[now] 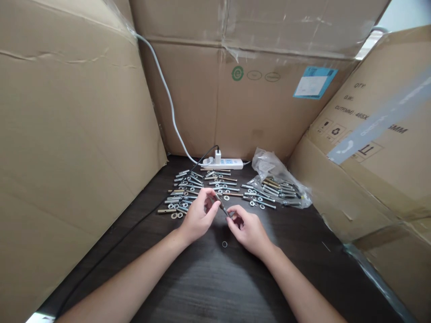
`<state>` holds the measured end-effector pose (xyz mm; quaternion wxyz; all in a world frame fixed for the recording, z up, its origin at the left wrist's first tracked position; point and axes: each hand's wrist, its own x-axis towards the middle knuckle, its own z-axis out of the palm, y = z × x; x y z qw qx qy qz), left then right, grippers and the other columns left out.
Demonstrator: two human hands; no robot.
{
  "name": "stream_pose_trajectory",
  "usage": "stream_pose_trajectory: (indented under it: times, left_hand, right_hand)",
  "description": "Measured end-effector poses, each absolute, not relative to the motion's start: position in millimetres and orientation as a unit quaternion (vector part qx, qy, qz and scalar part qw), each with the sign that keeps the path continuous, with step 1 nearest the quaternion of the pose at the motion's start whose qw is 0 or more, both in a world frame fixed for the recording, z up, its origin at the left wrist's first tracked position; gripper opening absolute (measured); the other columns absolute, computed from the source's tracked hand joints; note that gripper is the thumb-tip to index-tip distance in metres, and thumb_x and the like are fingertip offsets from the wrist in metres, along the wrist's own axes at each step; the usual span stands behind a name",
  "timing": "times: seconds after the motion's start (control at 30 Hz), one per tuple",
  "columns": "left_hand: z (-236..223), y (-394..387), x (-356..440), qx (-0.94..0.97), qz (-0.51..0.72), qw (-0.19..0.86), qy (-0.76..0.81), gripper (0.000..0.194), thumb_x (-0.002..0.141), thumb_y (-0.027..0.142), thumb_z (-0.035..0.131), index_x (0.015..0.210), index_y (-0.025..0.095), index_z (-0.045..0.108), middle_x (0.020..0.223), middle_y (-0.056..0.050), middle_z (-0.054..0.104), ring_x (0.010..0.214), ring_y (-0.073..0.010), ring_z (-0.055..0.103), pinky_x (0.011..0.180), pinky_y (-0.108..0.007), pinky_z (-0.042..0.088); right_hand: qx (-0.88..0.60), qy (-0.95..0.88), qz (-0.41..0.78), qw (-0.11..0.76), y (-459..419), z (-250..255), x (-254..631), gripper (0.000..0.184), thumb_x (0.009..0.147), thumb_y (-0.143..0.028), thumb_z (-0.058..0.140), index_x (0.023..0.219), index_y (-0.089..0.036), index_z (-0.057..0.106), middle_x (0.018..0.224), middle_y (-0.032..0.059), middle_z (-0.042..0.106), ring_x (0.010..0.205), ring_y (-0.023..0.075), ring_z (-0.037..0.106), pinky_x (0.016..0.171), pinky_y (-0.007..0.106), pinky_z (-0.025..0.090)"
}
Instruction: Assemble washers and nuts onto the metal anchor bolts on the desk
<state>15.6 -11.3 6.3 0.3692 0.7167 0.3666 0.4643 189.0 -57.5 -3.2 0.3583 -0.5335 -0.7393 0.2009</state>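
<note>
Above the dark tabletop (195, 278), my left hand (201, 213) pinches the upper end of an expansion bolt (222, 207), which slants down to the right. Its lower end lies between the thumb and fingers of my right hand (247, 227). Both hands are closed on this one bolt; whether a small part sits at its lower tip I cannot tell. A thin metal ring (224, 244) rests on the table just below the hands. Beyond them lie rows of bolts and sleeves (175, 200), with washers (226, 198) and nuts among them.
A clear plastic bag (269, 163) with more bolts lies at the back right. Behind the rows stands a white power strip (224, 164) with a plug. A black cable (134, 226) crosses the table on the left. Cardboard walls (188, 98) enclose the left, back and right.
</note>
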Motion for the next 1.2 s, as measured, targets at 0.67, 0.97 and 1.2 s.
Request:
stream_pose_trajectory:
  times: [0.67, 0.97, 1.2]
  left_hand:
    - [3.6, -14.3, 16.6, 0.764, 0.402, 0.354, 0.359, 0.019, 0.089, 0.021, 0.047, 0.107, 0.020, 0.043, 0.087, -0.001, 0.052, 0.069, -0.0119, 0.053, 0.065, -0.026, 0.046]
    - [2.4, -16.5, 13.3, 0.760, 0.388, 0.422, 0.306, 0.037, 0.079, 0.006, 0.044, 0.111, 0.021, 0.033, 0.084, 0.002, 0.048, 0.068, -0.0107, 0.049, 0.062, -0.023, 0.042]
    - [6.5, -18.4, 13.4, 0.788, 0.350, 0.425, 0.274, 0.049, 0.074, 0.004, 0.046, 0.117, 0.023, 0.032, 0.083, 0.003, 0.045, 0.067, -0.0104, 0.047, 0.060, -0.023, 0.041]
  right_hand:
    - [-0.492, -0.747, 0.247, 0.373, -60.5, -5.8, 182.5, 0.021, 0.079, -0.017, 0.052, 0.100, -0.021, 0.056, 0.089, 0.0009, 0.066, 0.059, 0.0096, 0.059, 0.056, 0.021, 0.046]
    - [-0.481, -0.757, 0.196, 0.396, -59.9, -5.9, 184.7, 0.047, 0.074, -0.015, 0.057, 0.119, -0.024, 0.046, 0.102, 0.0034, 0.059, 0.061, 0.0093, 0.056, 0.056, 0.023, 0.047]
    - [-0.478, -0.762, 0.160, 0.407, -60.1, -5.6, 184.9, 0.068, 0.070, -0.016, 0.061, 0.132, -0.029, 0.037, 0.121, 0.0082, 0.049, 0.066, 0.0109, 0.058, 0.055, 0.025, 0.049]
